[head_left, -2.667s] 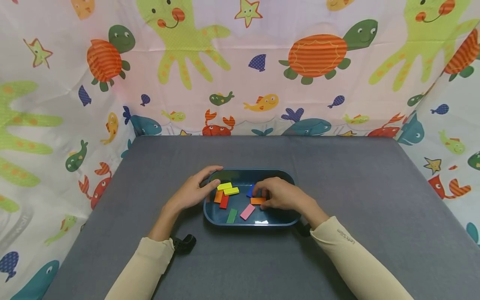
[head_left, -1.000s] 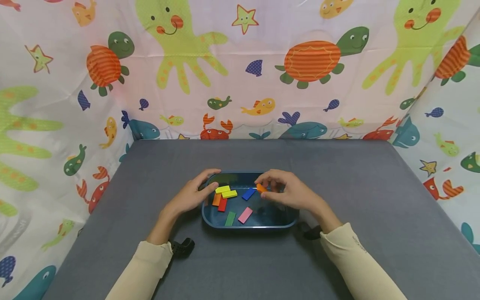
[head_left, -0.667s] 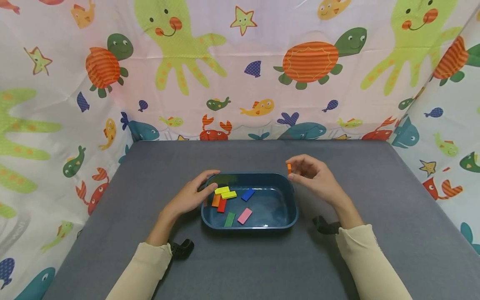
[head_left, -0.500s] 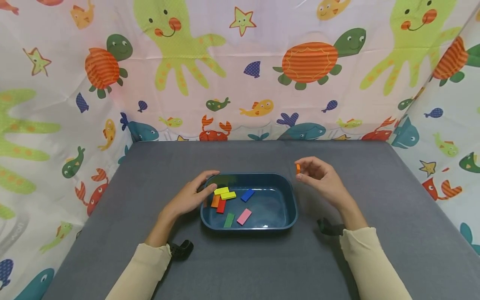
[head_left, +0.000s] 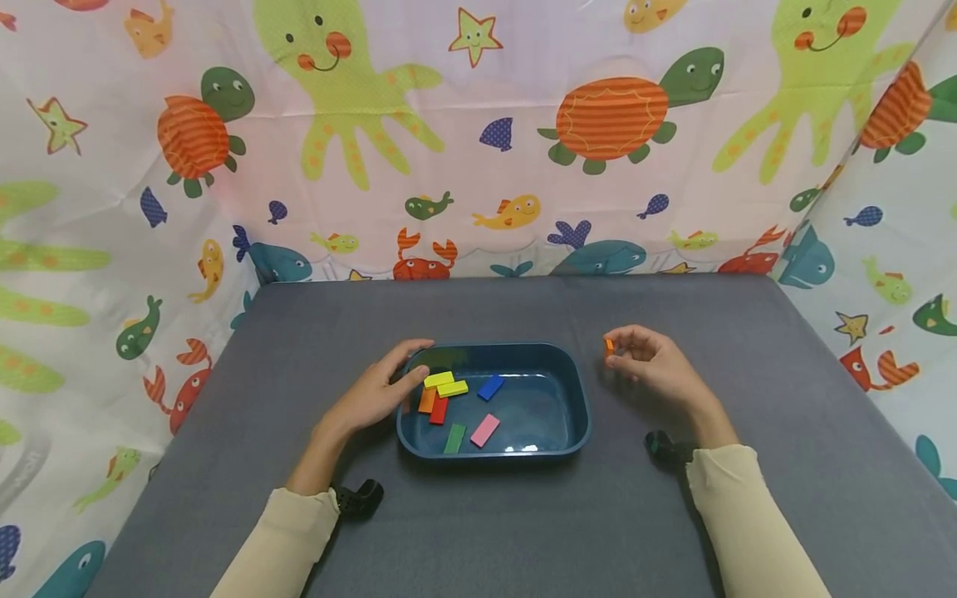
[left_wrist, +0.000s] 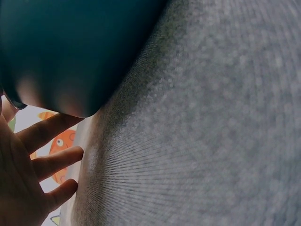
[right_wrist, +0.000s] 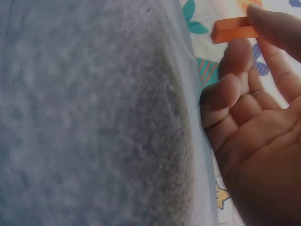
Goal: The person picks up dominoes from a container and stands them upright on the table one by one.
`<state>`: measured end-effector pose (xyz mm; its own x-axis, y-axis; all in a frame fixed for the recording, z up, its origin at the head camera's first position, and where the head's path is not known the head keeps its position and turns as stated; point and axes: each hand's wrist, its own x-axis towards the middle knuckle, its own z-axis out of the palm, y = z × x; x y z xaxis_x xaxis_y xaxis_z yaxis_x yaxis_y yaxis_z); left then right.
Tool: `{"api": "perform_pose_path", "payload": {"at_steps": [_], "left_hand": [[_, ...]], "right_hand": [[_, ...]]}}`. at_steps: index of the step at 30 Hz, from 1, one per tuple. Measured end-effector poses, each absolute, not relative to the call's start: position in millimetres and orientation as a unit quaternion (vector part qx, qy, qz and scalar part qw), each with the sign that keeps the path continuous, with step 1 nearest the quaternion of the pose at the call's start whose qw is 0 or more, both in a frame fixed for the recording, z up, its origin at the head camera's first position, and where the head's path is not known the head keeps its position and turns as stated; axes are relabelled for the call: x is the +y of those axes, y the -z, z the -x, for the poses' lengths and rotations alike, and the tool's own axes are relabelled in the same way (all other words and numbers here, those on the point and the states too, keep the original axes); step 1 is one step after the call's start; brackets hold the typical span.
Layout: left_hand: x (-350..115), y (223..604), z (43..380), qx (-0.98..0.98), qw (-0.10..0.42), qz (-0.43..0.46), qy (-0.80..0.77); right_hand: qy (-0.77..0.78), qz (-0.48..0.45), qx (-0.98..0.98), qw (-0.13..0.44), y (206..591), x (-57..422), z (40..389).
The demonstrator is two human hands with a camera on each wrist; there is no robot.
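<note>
At the right of the tray, my right hand (head_left: 658, 364) pinches a small orange block (head_left: 609, 346) between thumb and fingers. The right wrist view shows this orange block (right_wrist: 234, 29) held at the fingertips, with the other fingers loosely bent below. My left hand (head_left: 374, 390) rests at the left end of the dark blue tray (head_left: 553, 448), its thumb over the rim. Spread, fairly straight fingers of the left hand (left_wrist: 28, 169) show beside the tray (left_wrist: 70, 56) in the left wrist view. Inside the tray lie yellow, red, blue (head_left: 490, 388), pink (head_left: 485, 430), green and orange blocks.
A grey cloth-covered table (head_left: 478, 531) stretches around the tray. Behind it and at both sides hangs a curtain (head_left: 449, 108) printed with sea animals. Two yellow blocks (head_left: 452, 389) overlap the red block (head_left: 439, 410) and another orange block (head_left: 427, 401) at the tray's left.
My right hand has picked the orange block out of the tray, carried it right past the rim and lowered slightly. The left hand has stayed at the tray's left end.
</note>
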<state>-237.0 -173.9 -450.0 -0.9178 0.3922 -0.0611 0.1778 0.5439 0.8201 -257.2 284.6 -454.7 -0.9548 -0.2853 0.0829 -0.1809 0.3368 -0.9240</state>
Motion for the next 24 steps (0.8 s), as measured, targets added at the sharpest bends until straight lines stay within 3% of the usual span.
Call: {"api": "perform_pose_path", "payload": {"at_steps": [9,24], "left_hand": [[-172.9,448.9,236.5,0.865,0.118,-0.167,-0.458],[-172.5,449.3,235.9,0.864,0.122,-0.166,-0.459]], "right_hand": [[0.528,0.112,0.836,0.096,459.1,287.4,258.3],[0.516,0.109,0.843,0.105,457.3,286.8,256.8]]}}
